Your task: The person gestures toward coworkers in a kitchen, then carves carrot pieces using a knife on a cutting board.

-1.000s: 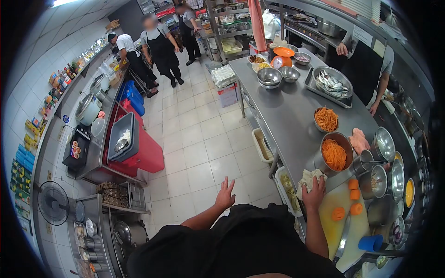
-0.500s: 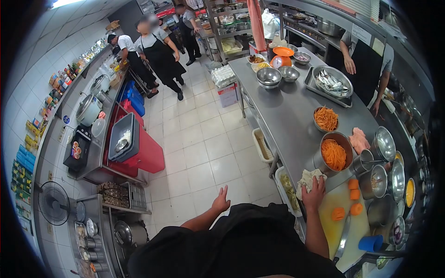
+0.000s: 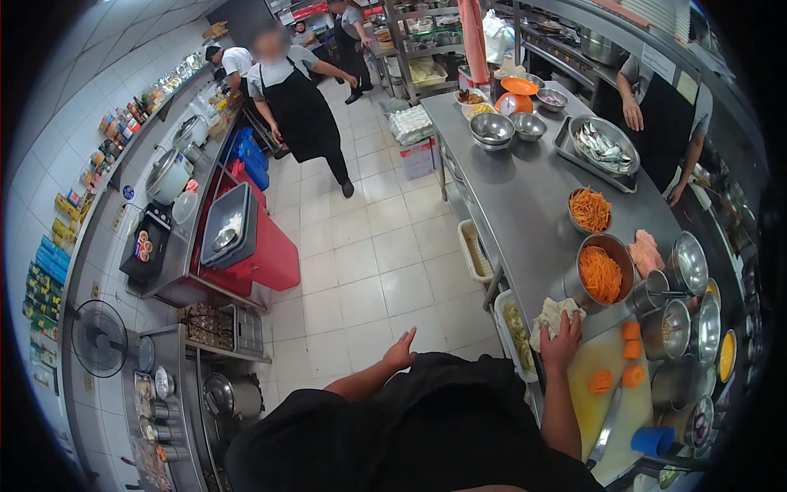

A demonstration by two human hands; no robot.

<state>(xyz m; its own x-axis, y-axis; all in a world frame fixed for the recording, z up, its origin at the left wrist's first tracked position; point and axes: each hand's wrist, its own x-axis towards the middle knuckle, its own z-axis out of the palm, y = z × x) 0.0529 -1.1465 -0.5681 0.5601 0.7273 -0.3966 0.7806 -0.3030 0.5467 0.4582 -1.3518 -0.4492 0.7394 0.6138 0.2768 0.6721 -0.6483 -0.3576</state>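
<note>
My right hand (image 3: pixel 562 340) is closed over a crumpled cream cloth (image 3: pixel 548 316) at the edge of the steel table (image 3: pixel 525 209). Just beyond it stands a deep steel pot of shredded carrot (image 3: pixel 601 275), with a smaller bowl of shredded carrot (image 3: pixel 590 210) behind. Below my right hand lies a yellowed cutting board (image 3: pixel 584 385), bearing a knife (image 3: pixel 607 428) and carrot pieces (image 3: pixel 601 381). My left hand (image 3: pixel 402 351) hangs in the air over the floor, fingers stretched out, holding nothing.
A person in a black apron (image 3: pixel 299 107) stands in the aisle; another (image 3: pixel 668 123) is across the table by a tray of fish (image 3: pixel 602 146). A red bin (image 3: pixel 275 250) stands left of the aisle. Steel bowls (image 3: pixel 687 262) and a blue cup (image 3: pixel 653 440) crowd the table's right side.
The aproned person in the aisle has come nearer. The view has shifted slightly, moving the scene to the right. My right hand stays on the cloth, and my left remains outstretched.
</note>
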